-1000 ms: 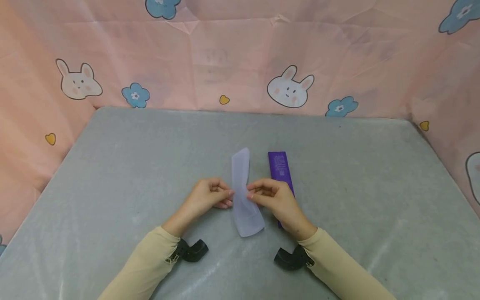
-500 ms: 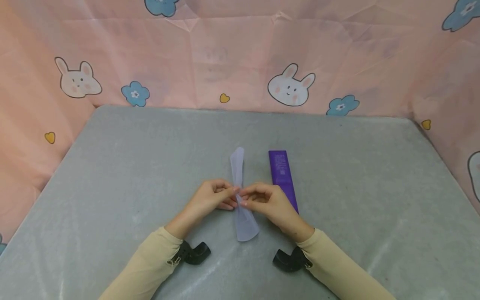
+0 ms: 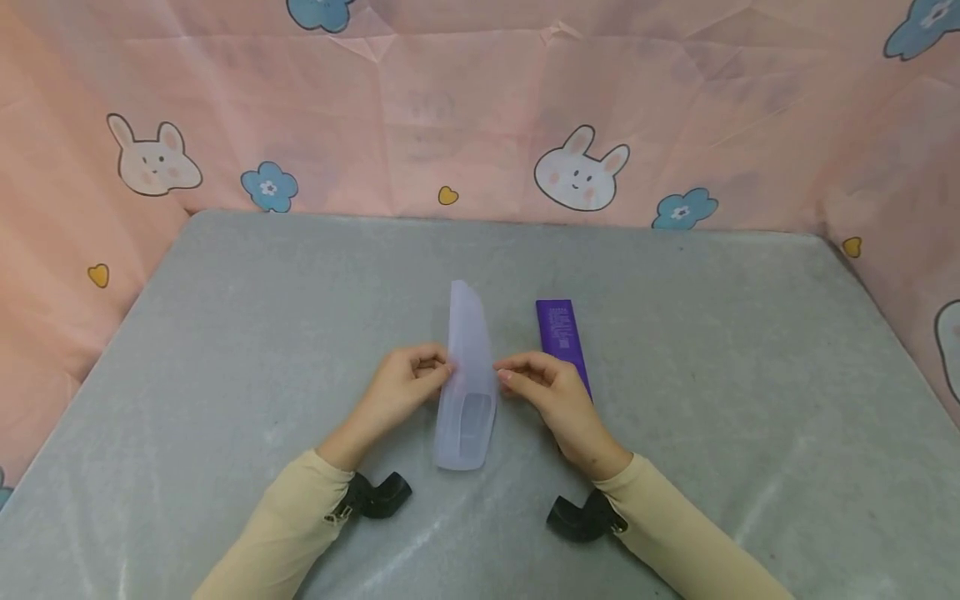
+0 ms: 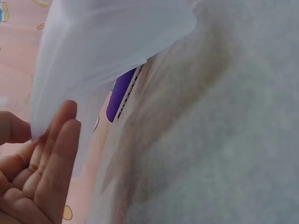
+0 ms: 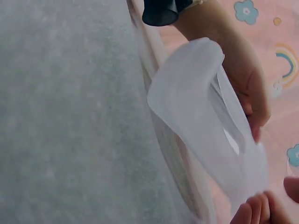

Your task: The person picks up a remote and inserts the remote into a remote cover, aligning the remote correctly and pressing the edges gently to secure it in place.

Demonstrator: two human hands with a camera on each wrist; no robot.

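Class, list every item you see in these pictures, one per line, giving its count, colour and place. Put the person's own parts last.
Soft cover: one, translucent white, table centre, held up between both hands.
Flat box: one, purple, on the table right of the cover.
Table: one, grey.
Backdrop: one, pink with rabbits, flowers and hearts, round the table.
Wrist cameras: two, black, below the sleeves.
Sleeves: two, beige.
Left hand: pinches the cover's left edge.
Right hand: pinches its right edge.
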